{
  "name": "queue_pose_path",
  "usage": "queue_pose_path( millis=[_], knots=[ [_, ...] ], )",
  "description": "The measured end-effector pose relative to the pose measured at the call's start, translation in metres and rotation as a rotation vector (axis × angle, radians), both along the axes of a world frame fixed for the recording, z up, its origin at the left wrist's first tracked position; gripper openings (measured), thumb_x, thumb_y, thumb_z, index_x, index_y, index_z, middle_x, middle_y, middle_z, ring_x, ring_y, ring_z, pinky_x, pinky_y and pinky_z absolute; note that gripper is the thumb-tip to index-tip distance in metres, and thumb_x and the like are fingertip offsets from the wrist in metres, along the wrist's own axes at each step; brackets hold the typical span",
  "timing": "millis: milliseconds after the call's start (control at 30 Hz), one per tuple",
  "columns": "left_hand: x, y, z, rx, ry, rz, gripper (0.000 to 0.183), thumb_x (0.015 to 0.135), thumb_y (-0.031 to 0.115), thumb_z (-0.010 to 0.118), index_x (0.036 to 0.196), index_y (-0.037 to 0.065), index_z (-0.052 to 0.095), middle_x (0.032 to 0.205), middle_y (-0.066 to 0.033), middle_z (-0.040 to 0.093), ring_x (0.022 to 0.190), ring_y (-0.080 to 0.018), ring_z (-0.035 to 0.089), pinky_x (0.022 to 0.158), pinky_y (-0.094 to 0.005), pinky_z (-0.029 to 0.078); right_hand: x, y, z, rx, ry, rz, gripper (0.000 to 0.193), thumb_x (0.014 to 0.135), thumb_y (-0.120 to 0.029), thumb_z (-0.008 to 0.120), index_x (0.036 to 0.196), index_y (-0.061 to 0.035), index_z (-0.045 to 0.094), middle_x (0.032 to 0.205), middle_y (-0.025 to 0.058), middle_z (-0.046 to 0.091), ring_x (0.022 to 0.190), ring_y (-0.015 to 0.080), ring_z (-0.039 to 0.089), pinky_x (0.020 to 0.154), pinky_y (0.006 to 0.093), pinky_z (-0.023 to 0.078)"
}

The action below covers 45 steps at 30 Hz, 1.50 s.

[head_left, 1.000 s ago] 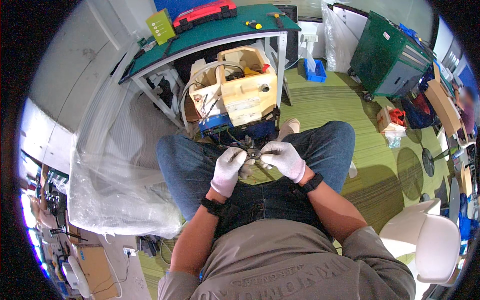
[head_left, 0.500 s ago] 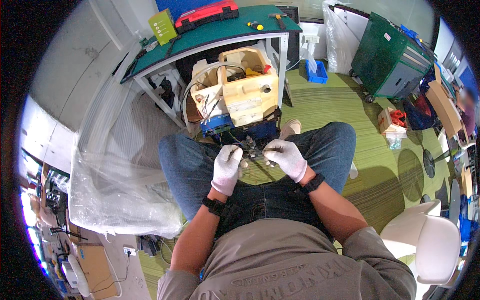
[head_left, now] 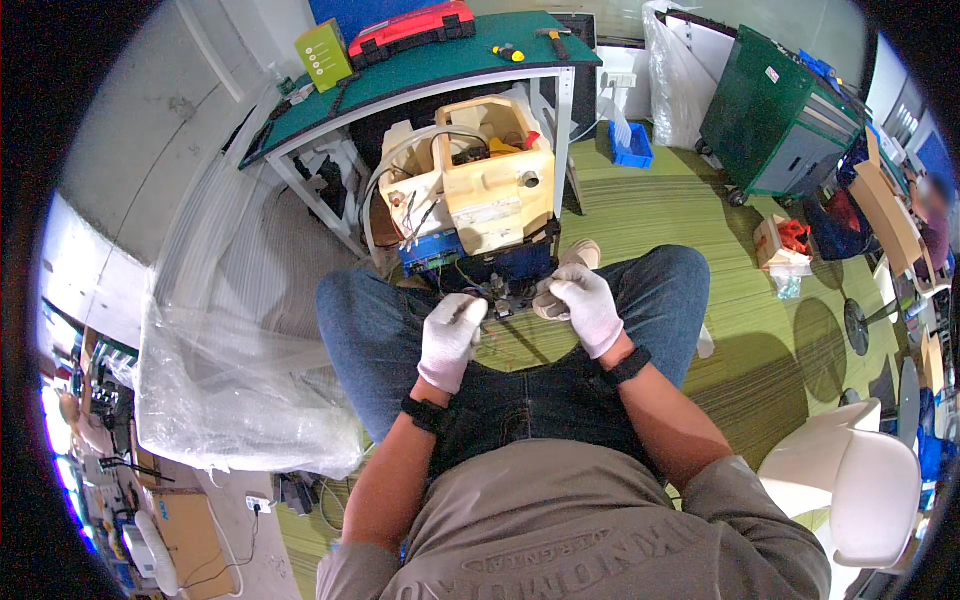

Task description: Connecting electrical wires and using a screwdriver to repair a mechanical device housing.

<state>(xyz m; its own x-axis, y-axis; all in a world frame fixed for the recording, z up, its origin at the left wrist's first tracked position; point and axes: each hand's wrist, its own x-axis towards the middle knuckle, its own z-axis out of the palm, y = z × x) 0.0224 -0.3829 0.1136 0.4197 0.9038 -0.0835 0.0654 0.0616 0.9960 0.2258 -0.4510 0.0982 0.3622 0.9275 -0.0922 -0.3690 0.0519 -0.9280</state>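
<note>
Over striped floor [head_left: 650,205], fabric-gloved hands [head_left: 450,338]

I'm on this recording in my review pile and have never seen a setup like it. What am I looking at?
There is no robot: a wide fisheye camera on the person's head looks down, so straight edges bend. The left hand and right hand wear pale gloves, apart, on either side of some small dark parts. Whether either holds something is too small to tell. Ahead stands a cream plastic housing with cables. Beyond it, a green-topped table bears a red case, a green box, a yellow-and-black tool and a hammer.
</note>
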Motion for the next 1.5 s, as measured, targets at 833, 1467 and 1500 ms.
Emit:
queue_pose_path(
  millis=[833,1467,1500],
  knots=[
    [0.0,0.002,-0.012,0.018,0.131,-0.252,0.02,0.092,0.019,0.056,0.096,-0.001,0.061,0.073,-0.0047,0.062,0.055,-0.0101,0.054,0.051,-0.0249,0.043,-0.011,-0.001,0.024,0.118,-0.888,-0.352,0.033,0.078,-0.001,0.062,0.11,-0.0049,0.06,0.099,0.0104,0.063,0.085,0.0202,0.063,0.074,0.03,0.052],
    [0.002,0.002,-0.003,-0.004,0.079,-0.143,0.017,0.091,0.017,0.06,0.093,0.0,0.063,0.073,-0.0026,0.062,0.055,-0.0075,0.053,0.051,-0.022,0.043,0.002,0.001,0.001,0.005,-0.148,0.372,0.042,0.095,-0.039,0.055,0.095,0.0007,0.068,0.079,0.0041,0.067,0.069,0.0104,0.061,0.066,0.0249,0.049],
    [0.002,0.001,-0.001,-0.007,0.083,-0.137,0.017,0.091,0.017,0.06,0.093,0.0,0.063,0.073,-0.0028,0.062,0.055,-0.0076,0.052,0.051,-0.0221,0.043,0.003,0.001,0.001,-0.007,-0.069,0.345,0.044,0.095,-0.041,0.055,0.094,0.0008,0.068,0.081,0.0039,0.067,0.071,0.0106,0.061,0.066,0.0251,0.049]
  ],
)
